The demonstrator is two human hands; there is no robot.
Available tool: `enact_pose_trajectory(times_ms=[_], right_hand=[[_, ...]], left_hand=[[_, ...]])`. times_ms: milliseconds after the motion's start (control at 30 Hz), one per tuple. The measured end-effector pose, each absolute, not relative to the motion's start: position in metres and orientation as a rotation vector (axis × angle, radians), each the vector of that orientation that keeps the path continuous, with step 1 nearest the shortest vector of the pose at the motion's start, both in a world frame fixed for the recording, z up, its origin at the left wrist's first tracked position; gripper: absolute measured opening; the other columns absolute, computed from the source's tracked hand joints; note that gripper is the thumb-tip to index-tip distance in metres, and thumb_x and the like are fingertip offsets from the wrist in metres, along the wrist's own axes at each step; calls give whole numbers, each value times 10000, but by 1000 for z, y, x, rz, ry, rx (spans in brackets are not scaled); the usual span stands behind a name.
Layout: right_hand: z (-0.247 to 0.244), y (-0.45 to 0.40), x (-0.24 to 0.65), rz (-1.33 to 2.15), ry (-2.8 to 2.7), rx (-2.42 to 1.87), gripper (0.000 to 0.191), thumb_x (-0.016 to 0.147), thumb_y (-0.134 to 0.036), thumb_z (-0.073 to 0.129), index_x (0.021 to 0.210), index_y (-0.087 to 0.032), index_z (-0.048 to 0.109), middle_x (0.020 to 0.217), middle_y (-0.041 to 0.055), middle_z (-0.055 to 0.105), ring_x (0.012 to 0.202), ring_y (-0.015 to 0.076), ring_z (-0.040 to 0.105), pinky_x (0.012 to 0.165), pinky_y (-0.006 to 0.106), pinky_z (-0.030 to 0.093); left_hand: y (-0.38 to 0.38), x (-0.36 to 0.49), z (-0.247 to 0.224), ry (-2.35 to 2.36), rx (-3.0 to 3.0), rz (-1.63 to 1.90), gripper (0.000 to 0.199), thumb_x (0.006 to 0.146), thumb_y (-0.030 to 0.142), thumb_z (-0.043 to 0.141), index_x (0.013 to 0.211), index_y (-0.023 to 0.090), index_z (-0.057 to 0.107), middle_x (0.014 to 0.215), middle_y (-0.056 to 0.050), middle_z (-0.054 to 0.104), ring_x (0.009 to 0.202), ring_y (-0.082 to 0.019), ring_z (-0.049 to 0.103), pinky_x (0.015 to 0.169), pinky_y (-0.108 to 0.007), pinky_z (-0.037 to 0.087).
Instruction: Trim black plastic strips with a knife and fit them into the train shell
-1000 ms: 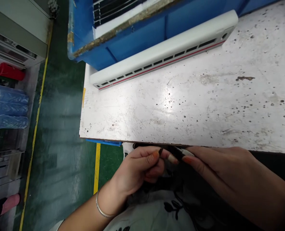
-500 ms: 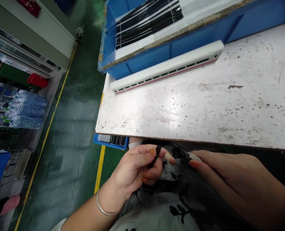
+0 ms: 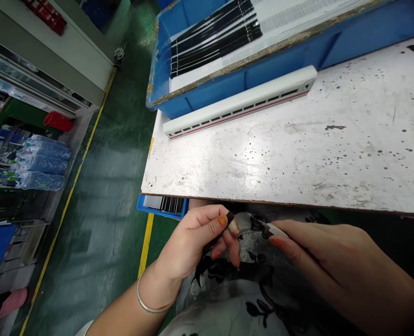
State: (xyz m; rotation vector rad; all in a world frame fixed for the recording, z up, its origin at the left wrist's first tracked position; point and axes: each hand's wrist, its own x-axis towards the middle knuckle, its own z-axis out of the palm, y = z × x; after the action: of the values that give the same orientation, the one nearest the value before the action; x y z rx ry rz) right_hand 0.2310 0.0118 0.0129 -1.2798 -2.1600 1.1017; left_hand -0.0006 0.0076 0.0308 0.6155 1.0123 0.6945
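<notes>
So it's a workshop with a green floor and yellow lines, plus a scuffed, speckled white table. A big blue crate sits along the far side, with a white model train carriage lying lengthwise just in front of it, neither hand anywhere near it.

The action's down below the near table edge, over the patterned clothing. Left hand has thumb and index finger pinched on a thin dark strip, other fingers loosely curled. The strip's free end pokes out past the fingertips, long axis slanting up toward the table edge — the lower part's partly hidden by the hand, so can't tell how far it runs.

Right hand is closed around a pale-handled blade tool, pointing left and slightly up. The strip's end is left of the blade tip, roughly level with it — near, but a clear gap between, no contact.
</notes>
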Motion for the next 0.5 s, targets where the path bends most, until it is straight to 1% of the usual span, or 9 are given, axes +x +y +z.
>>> enact_pose_trajectory(times_ms=[67,133,200,267,333,433,500], right_hand=[[12,12,231,1182,-2135,-1247,437,1068,-469,394,710,-257,525,609,-53,582,502,133,585,423,248,406],[12,12,232,1206,-2121,-1250,421,1067,-465,408,721,-254,525,618,-46,588,515,141,591,429,252,400],[11,13,232,1211,-2113,-1260,410,1066,-460,419,731,-251,529,635,-41,599,531,141,599,441,250,399],[10,13,233,1213,-2107,-1262,414,1065,-465,421,727,-251,529,636,-36,600,530,144,598,436,253,392],[8,15,233,1204,-2102,-1264,423,1066,-472,412,727,-252,536,632,-33,599,522,147,594,438,259,394],[5,17,233,1199,-2100,-1253,421,1066,-476,410,736,-255,550,632,-37,600,512,146,591,444,265,399],[4,18,232,1207,-2089,-1241,402,1065,-460,424,740,-256,543,636,-44,601,513,140,592,440,261,393]], left_hand=[[10,-2,32,1121,705,689,246,955,297,609,800,121,684,649,-63,669,538,-87,495,504,-182,342],[13,-3,33,1156,740,696,248,946,315,633,818,119,715,593,-16,571,533,-77,447,504,-176,352],[16,-5,33,1121,686,717,278,953,359,623,836,124,716,523,42,411,474,-58,321,447,-157,293],[19,-7,34,1062,588,718,294,951,385,620,836,126,698,517,73,304,452,-45,204,401,-139,207],[21,-8,34,1027,506,701,289,947,381,623,818,128,678,535,78,269,459,-41,151,383,-127,154],[23,-9,36,1024,458,671,272,954,364,613,813,136,660,555,80,253,468,-41,134,374,-116,151],[24,-8,37,1055,480,659,259,962,368,604,842,146,664,564,76,266,467,-42,144,368,-111,153]])
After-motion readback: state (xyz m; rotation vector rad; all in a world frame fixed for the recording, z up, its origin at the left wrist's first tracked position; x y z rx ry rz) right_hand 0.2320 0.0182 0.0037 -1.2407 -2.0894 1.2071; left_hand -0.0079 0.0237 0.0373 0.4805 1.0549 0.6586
